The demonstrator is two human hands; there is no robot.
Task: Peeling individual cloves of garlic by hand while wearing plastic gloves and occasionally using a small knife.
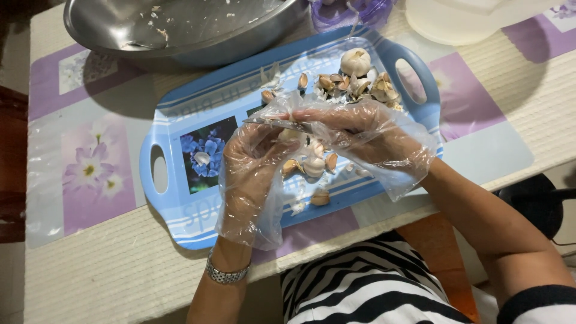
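Observation:
Both my hands wear loose clear plastic gloves and meet over a blue rectangular tray (pixel 180 210) with handle slots. My right hand (pixel 360 129) grips a small knife (pixel 279 123), its blade pointing left. My left hand (pixel 255 159) holds a garlic clove (pixel 292 135) up against the blade. Just below the hands, garlic cloves and skins (pixel 312 165) lie on the tray. A whole garlic bulb (pixel 356 61) and a pile of papery peels (pixel 360 87) sit at the tray's far right.
A large steel bowl (pixel 180 27) stands behind the tray. A translucent white container (pixel 462 21) and a purple item (pixel 351 13) are at the back right. The tray lies on a floral plastic table cover (pixel 90 168), close to the table's near edge.

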